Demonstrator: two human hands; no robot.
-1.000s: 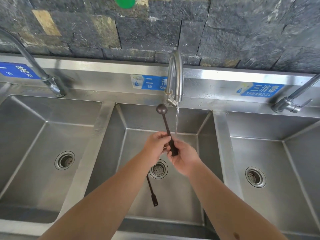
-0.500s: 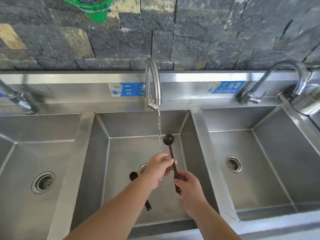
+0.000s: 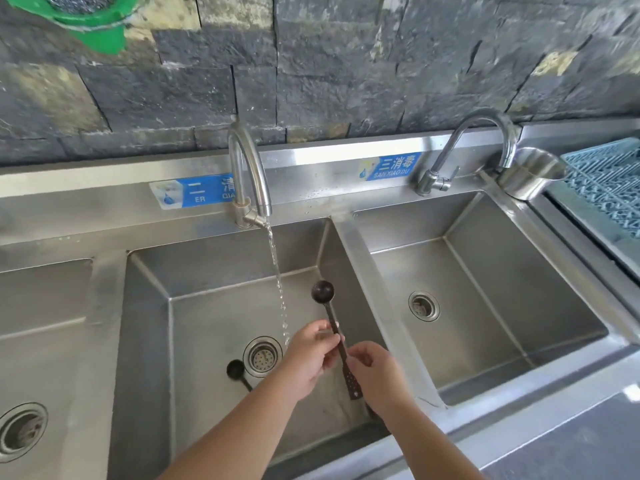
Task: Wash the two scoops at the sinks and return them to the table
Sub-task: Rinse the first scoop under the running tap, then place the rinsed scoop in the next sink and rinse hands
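Note:
Both hands hold one dark long-handled scoop [image 3: 322, 291] over the middle sink [image 3: 214, 306], bowl up and away from me. My left hand [image 3: 311, 355] pinches the handle's middle; my right hand [image 3: 374, 375] grips the handle lower down, its perforated end sticking out below. Water runs from the middle tap [image 3: 247, 174], falling just left of the scoop. The second dark scoop [image 3: 237, 370] lies on the sink floor beside the drain [image 3: 262, 356], its handle partly hidden by my left arm.
An empty right sink [image 3: 485, 289] with its own tap [image 3: 485, 147] lies beside the middle one, the left sink [image 3: 41, 323] on the other side. A steel cup [image 3: 533, 173] and a blue drying rack [image 3: 609, 185] sit far right. A green holder [image 3: 93, 19] hangs on the stone wall.
The view has swung to the right and downward, bringing the right sink and rack into sight. The held scoop sits slightly right of the water stream, still held by both hands.

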